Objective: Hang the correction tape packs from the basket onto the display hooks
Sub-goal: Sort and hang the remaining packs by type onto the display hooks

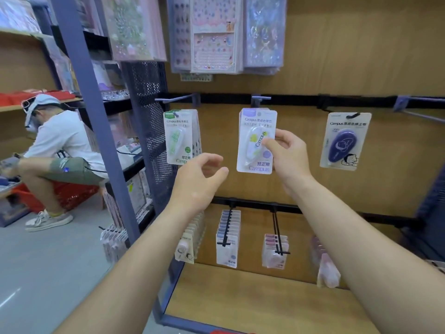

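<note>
A purple-and-yellow correction tape pack (252,131) hangs at the middle display hook (260,98), in front of more packs of its kind. My right hand (286,155) pinches that pack by its right edge, thumb on the front. My left hand (199,182) hovers below and left of it with loosely curled fingers, holding nothing. A stack of green packs (179,137) hangs on the left hook (173,99). A single dark blue pack (344,141) hangs on the right hook. The basket is out of sight.
Sticker sheets (213,34) hang above the hooks. A lower rail (255,207) carries more small packs on long prongs. A wooden shelf base (240,297) lies below. A perforated metal upright (149,131) stands left. A person (55,150) crouches at the far left by a red basket (69,194).
</note>
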Tool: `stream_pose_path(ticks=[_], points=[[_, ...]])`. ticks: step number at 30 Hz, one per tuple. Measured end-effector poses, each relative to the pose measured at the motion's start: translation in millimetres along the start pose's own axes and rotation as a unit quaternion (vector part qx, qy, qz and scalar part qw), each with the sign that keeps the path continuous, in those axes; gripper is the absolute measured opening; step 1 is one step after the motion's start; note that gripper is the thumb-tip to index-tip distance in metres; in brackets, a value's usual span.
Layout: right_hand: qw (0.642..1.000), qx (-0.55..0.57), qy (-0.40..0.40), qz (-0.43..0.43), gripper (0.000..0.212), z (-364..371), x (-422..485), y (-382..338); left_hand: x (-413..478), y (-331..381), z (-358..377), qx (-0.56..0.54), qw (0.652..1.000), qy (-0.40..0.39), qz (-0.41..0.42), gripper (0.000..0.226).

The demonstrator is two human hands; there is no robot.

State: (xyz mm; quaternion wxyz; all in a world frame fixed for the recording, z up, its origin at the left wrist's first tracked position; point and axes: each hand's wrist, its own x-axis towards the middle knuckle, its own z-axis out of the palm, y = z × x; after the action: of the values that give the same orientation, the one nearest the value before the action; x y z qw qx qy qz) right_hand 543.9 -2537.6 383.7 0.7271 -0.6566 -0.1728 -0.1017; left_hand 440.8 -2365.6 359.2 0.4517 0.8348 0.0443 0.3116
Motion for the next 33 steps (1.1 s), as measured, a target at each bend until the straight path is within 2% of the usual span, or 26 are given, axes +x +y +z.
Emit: stream_pose_path(ticks=[6, 13, 17, 19, 22, 26, 33], points=[[0.999, -0.013, -0.017, -0.030, 0.014, 1.6, 3.7, -8.7, 2.7, -0.9, 3.4, 0.009, 1.000, -0.004, -0.006, 0.021], [1.000, -0.016, 0.003, -0.010, 0.016, 1.7, 1.3, -0.5, 1.3, -2.6, 1.9, 0.012, 1.000, -0.008, -0.014, 0.023], [0.998, -0.052, 0.009, 0.040, 0.008, 7.1, 15.0, -0.3, 1.5, -2.6, 0.3, 0.020, 1.000, -0.006, -0.018, 0.023], [0.992, -0.104, 0.009, 0.071, 0.014, 8.9, 19.2, 2.6, -1.4, -3.3, 1.8, 0.025, 0.999, -0.012, -0.021, 0.023], [0.970, -0.234, 0.010, 0.068, 0.030, -0.4, 6.7, 11.5, -13.4, -6.6, 8.3, 0.044, 0.998, -0.040, -0.027, 0.027], [0.931, -0.351, -0.059, 0.074, 0.053, -32.4, -40.5, 38.5, -46.8, -20.0, 23.8, 0.068, 0.993, -0.082, -0.050, 0.032], [0.845, -0.459, -0.205, 0.184, 0.044, -106.3, -151.4, 118.0, -151.5, -77.7, 78.8, 0.107, 0.968, -0.197, -0.117, 0.043]])
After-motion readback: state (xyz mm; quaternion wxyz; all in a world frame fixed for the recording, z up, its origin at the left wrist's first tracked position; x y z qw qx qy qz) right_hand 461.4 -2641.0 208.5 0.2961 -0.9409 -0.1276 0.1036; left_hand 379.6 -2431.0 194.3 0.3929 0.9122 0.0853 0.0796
